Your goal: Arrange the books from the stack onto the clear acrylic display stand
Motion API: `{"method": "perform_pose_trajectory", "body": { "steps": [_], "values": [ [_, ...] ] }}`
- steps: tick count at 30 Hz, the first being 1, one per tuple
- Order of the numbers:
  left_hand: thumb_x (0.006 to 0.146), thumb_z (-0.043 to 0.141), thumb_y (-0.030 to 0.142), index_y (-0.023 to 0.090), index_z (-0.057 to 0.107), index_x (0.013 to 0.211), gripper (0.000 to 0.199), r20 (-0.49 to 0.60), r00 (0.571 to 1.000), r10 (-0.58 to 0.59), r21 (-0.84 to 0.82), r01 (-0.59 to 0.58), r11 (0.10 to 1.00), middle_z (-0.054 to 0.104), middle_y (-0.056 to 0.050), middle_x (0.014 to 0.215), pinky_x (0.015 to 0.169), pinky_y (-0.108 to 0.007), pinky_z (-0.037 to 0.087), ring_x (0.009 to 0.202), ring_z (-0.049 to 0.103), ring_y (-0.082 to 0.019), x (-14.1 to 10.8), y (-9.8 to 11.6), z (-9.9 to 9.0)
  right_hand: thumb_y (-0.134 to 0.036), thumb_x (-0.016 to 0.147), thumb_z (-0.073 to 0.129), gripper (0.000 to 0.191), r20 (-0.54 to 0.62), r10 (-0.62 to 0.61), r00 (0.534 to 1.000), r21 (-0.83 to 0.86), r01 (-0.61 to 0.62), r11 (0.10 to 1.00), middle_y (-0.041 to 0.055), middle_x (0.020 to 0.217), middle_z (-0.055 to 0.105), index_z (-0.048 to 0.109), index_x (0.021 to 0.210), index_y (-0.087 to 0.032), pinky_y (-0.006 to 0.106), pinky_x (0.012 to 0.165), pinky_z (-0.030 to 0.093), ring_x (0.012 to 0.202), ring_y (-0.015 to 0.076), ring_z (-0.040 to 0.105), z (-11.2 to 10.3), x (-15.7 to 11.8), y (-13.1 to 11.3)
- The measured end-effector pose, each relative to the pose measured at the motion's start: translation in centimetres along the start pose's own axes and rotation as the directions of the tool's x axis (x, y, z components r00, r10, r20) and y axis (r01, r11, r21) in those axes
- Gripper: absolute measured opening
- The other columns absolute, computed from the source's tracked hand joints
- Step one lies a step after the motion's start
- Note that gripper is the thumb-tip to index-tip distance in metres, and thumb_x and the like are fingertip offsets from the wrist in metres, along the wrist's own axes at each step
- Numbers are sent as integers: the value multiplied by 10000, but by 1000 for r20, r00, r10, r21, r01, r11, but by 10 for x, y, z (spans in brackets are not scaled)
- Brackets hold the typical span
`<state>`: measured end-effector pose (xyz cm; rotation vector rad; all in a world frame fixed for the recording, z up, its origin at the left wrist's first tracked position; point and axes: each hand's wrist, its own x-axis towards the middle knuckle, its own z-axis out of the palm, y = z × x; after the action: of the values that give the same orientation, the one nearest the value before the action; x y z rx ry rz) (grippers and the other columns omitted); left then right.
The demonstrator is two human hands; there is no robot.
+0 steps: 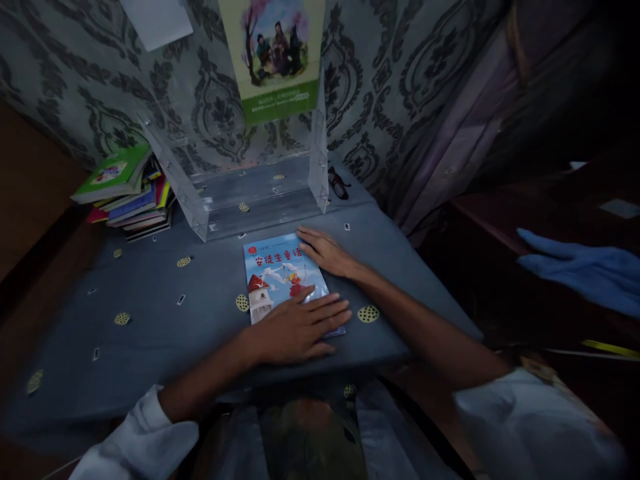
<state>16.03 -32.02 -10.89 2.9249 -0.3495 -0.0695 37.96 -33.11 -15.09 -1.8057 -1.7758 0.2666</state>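
Observation:
A thin blue book [273, 283] with Chinese characters, a tower and white birds on its cover lies closed on the cloth-covered table [165, 327]. My left hand [299, 327] rests flat across the book's lower part, fingers stretched toward the right and slightly apart. At the book's upper right edge lies my right hand [327, 253], its fingertips touching the cover and its palm partly beyond the edge. The fingers of that hand are stretched out and nothing is gripped. The lower part of the cover is hidden under my left hand.
Behind the book stands a clear acrylic rack [265, 210]. Stacked books [135, 200] sit at the back left, and dark glasses [339, 183] lie right of the rack. A green poster [280, 103] hangs above. A blue-gloved hand [585, 267] of another person shows at the right.

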Motion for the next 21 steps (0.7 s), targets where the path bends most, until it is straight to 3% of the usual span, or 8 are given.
{"method": "perform_pose_trajectory", "body": {
  "steps": [5, 11, 16, 21],
  "values": [
    [1074, 296, 436, 220, 290, 1555, 527, -9, 1000, -14, -23, 14, 1000, 313, -31, 1624, 1271, -420, 92, 1522, 235, -154, -4, 14, 2, -388, 1020, 384, 542, 10, 20, 1000, -118, -18, 993, 184, 1560, 421, 471, 1464, -88, 509, 1211, 288, 1471, 276, 360, 4, -5, -11],
    [1075, 311, 402, 194, 437, 1479, 472, -162, 977, -136, -41, 131, 991, 471, -70, 1538, 1244, -405, 262, 1464, 380, -175, -13, 11, 6, -379, 1028, 360, 561, 23, 56, 998, -206, -51, 977, 204, 1583, 369, 419, 1493, -71, 525, 1217, 251, 1503, 281, 283, 6, -15, -25],
    [1053, 373, 299, 194, 490, 1433, 411, -307, 919, -247, -41, 246, 968, 560, -97, 1462, 1210, -419, 350, 1395, 485, -190, -26, 5, 13, -360, 1028, 346, 553, 19, 26, 999, -232, -21, 973, 199, 1580, 377, 397, 1513, -99, 547, 1197, 287, 1505, 285, 278, 10, -30, -32],
    [1040, 354, 245, 224, 449, 1461, 433, -413, 827, -381, -73, 387, 919, 534, -94, 1486, 1207, -492, 342, 1419, 455, -204, -40, -10, 21, -312, 1017, 367, 527, -11, 3, 1000, -278, -6, 961, 192, 1562, 408, 425, 1502, -113, 573, 1187, 300, 1494, 294, 304, 18, -50, -45]
  ]
}}
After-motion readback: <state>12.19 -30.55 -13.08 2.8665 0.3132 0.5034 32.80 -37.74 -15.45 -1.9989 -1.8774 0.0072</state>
